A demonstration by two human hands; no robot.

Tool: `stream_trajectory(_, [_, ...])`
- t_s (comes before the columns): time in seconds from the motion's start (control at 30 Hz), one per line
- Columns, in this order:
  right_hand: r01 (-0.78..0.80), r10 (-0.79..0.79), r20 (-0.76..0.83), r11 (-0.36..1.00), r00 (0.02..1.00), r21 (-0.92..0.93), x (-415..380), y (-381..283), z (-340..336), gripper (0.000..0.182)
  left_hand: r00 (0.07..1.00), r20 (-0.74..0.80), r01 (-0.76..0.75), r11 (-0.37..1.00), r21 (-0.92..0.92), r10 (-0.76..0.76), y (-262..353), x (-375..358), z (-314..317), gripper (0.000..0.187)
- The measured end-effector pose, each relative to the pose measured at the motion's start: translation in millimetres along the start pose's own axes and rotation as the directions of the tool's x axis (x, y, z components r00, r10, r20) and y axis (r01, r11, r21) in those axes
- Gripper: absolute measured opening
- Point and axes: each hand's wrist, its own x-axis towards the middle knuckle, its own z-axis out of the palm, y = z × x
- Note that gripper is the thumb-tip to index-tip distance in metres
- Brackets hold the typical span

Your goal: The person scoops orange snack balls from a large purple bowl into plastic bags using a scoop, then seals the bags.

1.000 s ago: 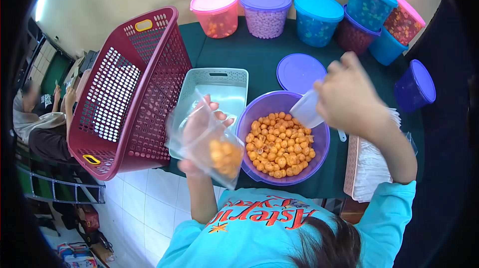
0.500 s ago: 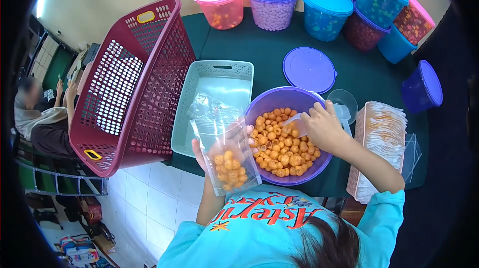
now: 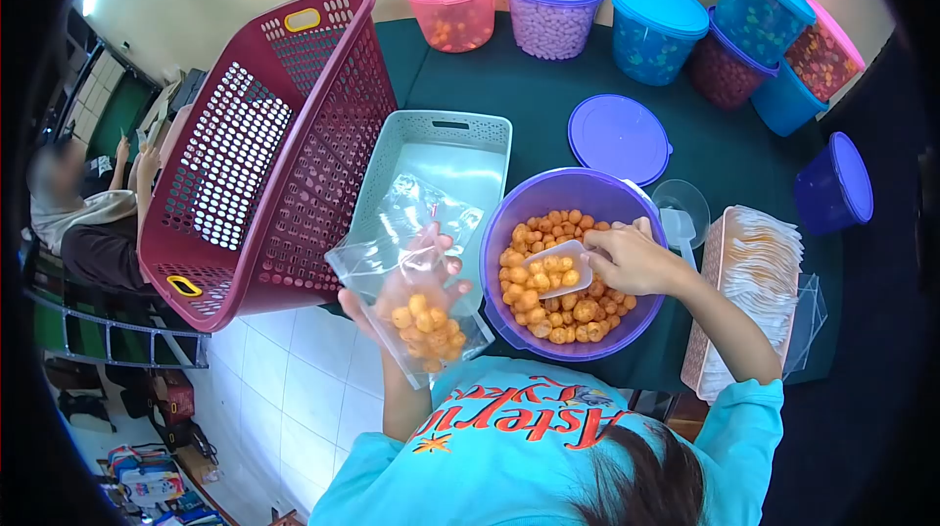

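Note:
My left hand (image 3: 443,266) supports a clear zip pouch (image 3: 364,273) from behind, with its fingers spread and seen partly through the plastic. Round orange snack balls (image 3: 423,327) lie at the bottom of the pouch, which tilts over the side of the tray. Inside the purple tub (image 3: 494,232), more orange balls are heaped. My right hand (image 3: 634,260) grips a small translucent scoop (image 3: 585,278) by its handle; the scoop is loaded with balls and sits just over the heap.
A pale green tray (image 3: 502,149) and a tall maroon basket (image 3: 323,149) stand left. A purple lid (image 3: 617,139), a clear bowl (image 3: 697,201) and a pink basket of white packets (image 3: 713,306) surround the tub. Lidded containers (image 3: 553,12) line the back. Another person (image 3: 98,222) sits far left.
The scoop has come up out of the heap, now full of balls, and shifted a little left. My left hand and the pouch have moved left, the pouch tilting more.

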Motion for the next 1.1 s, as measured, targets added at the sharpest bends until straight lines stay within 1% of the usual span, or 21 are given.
stream_trajectory(0.07, [0.010, -0.010, -0.027, 1.000, 1.000, 0.001, -3, -2, -11, 0.020, 0.996, 0.011, -0.089, 0.984, 0.152, 0.089, 7, 2, 6, 0.117])
stream_trajectory(0.1, [0.018, -0.017, -0.051, 1.000, 0.999, 0.006, -6, -5, -19, 0.020, 0.996, 0.015, -0.094, 0.983, 0.157, 0.093, 10, 6, 14, 0.117])
stream_trajectory(0.17, [0.039, -0.040, -0.124, 0.999, 0.991, -0.013, -16, -17, -43, 0.020, 0.972, 0.118, -0.223, 0.960, 0.168, 0.205, 10, 19, 34, 0.122])
stream_trajectory(0.23, [0.004, -0.007, -0.218, 1.000, 0.976, -0.015, -26, -27, -72, 0.020, 0.962, 0.125, -0.265, 0.940, 0.216, 0.242, 2, 30, 49, 0.124])
stream_trajectory(0.3, [-0.050, 0.040, -0.344, 0.999, 0.938, -0.020, -37, -29, -93, 0.021, 0.906, 0.081, -0.372, 0.688, 0.623, 0.416, -15, 41, 59, 0.122])
stream_trajectory(0.33, [-0.067, 0.065, -0.402, 0.998, 0.913, 0.011, -42, -29, -103, 0.022, 0.867, 0.192, -0.461, 0.595, 0.659, 0.460, -27, 46, 52, 0.119])
stream_trajectory(0.37, [-0.023, 0.024, -0.472, 1.000, 0.881, 0.008, -47, -21, -110, 0.023, 0.874, 0.198, -0.433, 0.526, 0.732, 0.444, -43, 48, 48, 0.112])
stream_trajectory(0.4, [-0.051, 0.053, -0.480, 0.999, 0.876, 0.016, -52, -20, -120, 0.023, 0.880, 0.201, -0.402, 0.446, 0.800, 0.431, -56, 50, 45, 0.107])
stream_trajectory(0.43, [-0.078, 0.080, -0.486, 0.997, 0.870, 0.024, -58, -22, -130, 0.023, 0.877, 0.213, -0.413, 0.448, 0.793, 0.431, -65, 53, 43, 0.107])
stream_trajectory(0.5, [-0.086, 0.097, -0.519, 0.995, 0.849, 0.046, -64, -25, -140, 0.023, 0.944, 0.266, -0.296, 0.143, 0.945, 0.194, -76, 59, 39, 0.098])
stream_trajectory(0.53, [-0.046, 0.068, -0.535, 0.997, 0.842, 0.055, -66, -24, -143, 0.022, 0.941, 0.278, -0.307, 0.148, 0.940, 0.191, -79, 60, 38, 0.098])
stream_trajectory(0.6, [0.005, 0.002, -0.544, 1.000, 0.839, 0.011, -65, -24, -144, 0.021, 0.971, 0.212, -0.218, 0.044, 0.975, 0.111, -85, 62, 37, 0.087])
stream_trajectory(0.63, [-0.135, 0.100, -0.462, 0.990, 0.881, -0.043, -66, -36, -146, 0.021, 0.970, 0.218, -0.225, 0.053, 0.973, 0.108, -86, 62, 38, 0.087])
stream_trajectory(0.7, [-0.122, 0.009, -0.379, 0.953, 0.926, -0.276, -61, -40, -139, 0.022, 0.975, 0.212, -0.210, -0.037, 0.977, 0.073, -85, 63, 39, 0.087])
stream_trajectory(0.73, [-0.202, 0.084, -0.384, 0.939, 0.920, -0.279, -58, -43, -136, 0.023, 0.974, 0.215, -0.213, -0.034, 0.976, 0.072, -85, 62, 41, 0.087])
stream_trajectory(0.77, [-0.203, 0.084, -0.386, 0.938, 0.919, -0.280, -58, -43, -133, 0.023, 0.981, 0.178, -0.177, -0.017, 0.984, 0.075, -85, 62, 43, 0.086])
stream_trajectory(0.8, [-0.171, 0.032, -0.408, 0.935, 0.913, -0.310, -57, -43, -131, 0.022, 0.987, 0.139, -0.139, -0.002, 0.990, 0.078, -85, 62, 44, 0.085])
stream_trajectory(0.87, [-0.131, -0.027, -0.423, 0.931, 0.906, -0.340, -55, -45, -130, 0.022, 0.985, 0.153, -0.152, -0.025, 0.988, 0.081, -86, 62, 43, 0.085])
stream_trajectory(0.93, [-0.180, 0.041, -0.366, 0.917, 0.930, -0.357, -53, -47, -130, 0.022, 0.983, 0.166, -0.165, -0.027, 0.986, 0.079, -87, 60, 41, 0.085])
stream_trajectory(1.07, [-0.188, 0.077, -0.317, 0.921, 0.945, -0.340, -50, -39, -133, 0.023, 0.981, 0.177, -0.176, -0.024, 0.984, 0.079, -88, 59, 40, 0.085])
stream_trajectory(1.1, [-0.152, 0.067, -0.295, 0.949, 0.953, -0.276, -50, -35, -134, 0.024, 0.982, 0.171, -0.169, -0.028, 0.985, 0.077, -88, 59, 40, 0.085])
